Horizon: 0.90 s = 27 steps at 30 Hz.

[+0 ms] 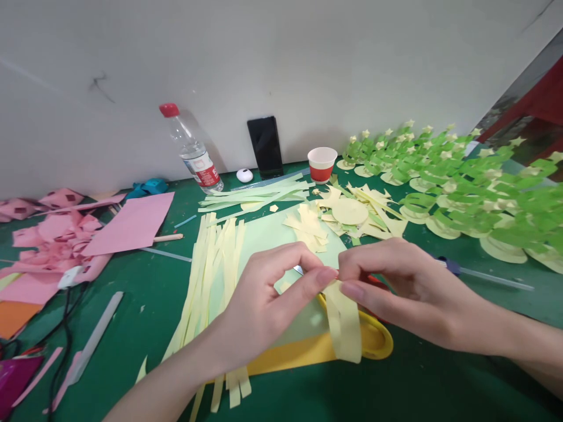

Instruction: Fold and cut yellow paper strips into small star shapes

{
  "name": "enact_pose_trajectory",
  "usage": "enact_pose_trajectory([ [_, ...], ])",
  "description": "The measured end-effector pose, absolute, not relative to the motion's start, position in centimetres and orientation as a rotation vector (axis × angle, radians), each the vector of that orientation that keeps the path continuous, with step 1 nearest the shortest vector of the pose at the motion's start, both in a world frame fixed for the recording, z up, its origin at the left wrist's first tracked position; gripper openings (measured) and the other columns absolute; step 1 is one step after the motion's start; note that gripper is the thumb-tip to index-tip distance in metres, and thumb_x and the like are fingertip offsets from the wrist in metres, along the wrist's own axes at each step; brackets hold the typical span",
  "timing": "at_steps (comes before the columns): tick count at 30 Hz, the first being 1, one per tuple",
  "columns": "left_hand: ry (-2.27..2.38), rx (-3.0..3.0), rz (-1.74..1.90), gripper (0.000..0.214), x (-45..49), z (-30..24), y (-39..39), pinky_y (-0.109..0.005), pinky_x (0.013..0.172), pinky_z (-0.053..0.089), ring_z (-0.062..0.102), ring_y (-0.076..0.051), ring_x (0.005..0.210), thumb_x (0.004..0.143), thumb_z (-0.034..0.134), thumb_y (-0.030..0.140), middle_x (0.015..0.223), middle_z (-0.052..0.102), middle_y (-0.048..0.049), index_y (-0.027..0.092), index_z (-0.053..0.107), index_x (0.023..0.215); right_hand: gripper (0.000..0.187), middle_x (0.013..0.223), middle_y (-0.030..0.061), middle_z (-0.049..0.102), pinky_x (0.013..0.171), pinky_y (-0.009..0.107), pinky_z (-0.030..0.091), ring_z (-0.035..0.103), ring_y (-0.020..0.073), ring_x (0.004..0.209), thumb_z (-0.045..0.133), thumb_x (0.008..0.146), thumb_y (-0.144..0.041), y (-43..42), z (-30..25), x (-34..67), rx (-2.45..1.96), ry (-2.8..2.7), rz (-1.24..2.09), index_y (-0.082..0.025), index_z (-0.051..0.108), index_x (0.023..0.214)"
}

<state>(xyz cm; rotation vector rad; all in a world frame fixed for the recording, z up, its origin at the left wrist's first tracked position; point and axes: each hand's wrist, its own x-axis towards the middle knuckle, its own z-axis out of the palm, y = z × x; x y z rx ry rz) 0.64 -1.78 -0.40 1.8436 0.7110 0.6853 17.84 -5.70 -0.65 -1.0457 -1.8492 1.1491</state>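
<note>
My left hand [268, 302] and my right hand [409, 290] meet over the middle of the work area, thumbs and forefingers pinched together. Between the fingertips is the top of a pale yellow paper strip [347, 328], which hangs down in a loop. Under the strip lie yellow-handled scissors [382, 339], mostly covered, with a bit of blade showing beside my left fingers. Something red peeks out behind my right fingers. Light green paper sheets [268, 231] lie beneath, with long yellow paper strips [200, 281] to the left and short yellow pieces [308, 225] just beyond.
Green paper spirals topped with stars [461, 181] crowd the right. Along the back wall stand a water bottle [200, 158], a phone [266, 146] and a paper cup [322, 167]. Paper scraps [352, 211] lie before the cup. Pink paper [132, 225] and cables [65, 328] occupy the left.
</note>
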Motion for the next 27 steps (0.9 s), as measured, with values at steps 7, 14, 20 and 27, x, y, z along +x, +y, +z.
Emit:
enact_pose_trajectory([
  [7,0.707,1.851,0.558,0.027,0.71,-0.69,-1.91,-0.023,0.061,0.04,0.049,-0.013,0.067,0.088,0.047,0.035,0.067,0.048,0.0014,0.017,0.049,0.068,0.026,0.053,-0.0049,0.038,0.04,0.019,0.025,0.032,0.0066,0.046,0.045,0.088,-0.019,-6.07,-0.98,17.94,-1.082,-1.843,0.909,-0.017,0.046,0.062],
  [14,0.653,1.89,0.518,0.025,0.58,-0.53,-2.18,-0.024,0.062,0.042,0.051,-0.013,0.069,0.09,0.044,0.029,0.069,0.051,0.0,0.017,0.049,0.069,0.025,0.056,-0.005,0.038,0.042,0.018,0.028,0.033,0.0072,0.048,0.044,0.09,-0.02,-6.06,-0.86,17.81,-1.041,-1.843,0.967,-0.018,0.045,0.065],
  [20,0.649,1.89,0.498,0.024,0.5,-0.32,-2.03,-0.024,0.063,0.043,0.052,-0.014,0.068,0.088,0.048,0.03,0.069,0.053,-0.0005,0.017,0.05,0.068,0.026,0.056,-0.0052,0.037,0.041,0.018,0.027,0.032,0.0066,0.048,0.044,0.09,-0.021,-6.03,-0.95,17.78,-1.015,-1.852,1.003,-0.018,0.044,0.065],
  [27,0.604,1.868,0.513,0.021,0.43,-0.18,-1.91,-0.023,0.06,0.042,0.048,-0.012,0.065,0.086,0.052,0.025,0.065,0.049,0.0012,0.017,0.048,0.067,0.025,0.057,-0.0046,0.04,0.044,0.019,0.029,0.034,0.0071,0.05,0.043,0.091,-0.021,-5.93,-1.07,18.06,-1.002,-1.883,0.962,-0.018,0.045,0.066],
])
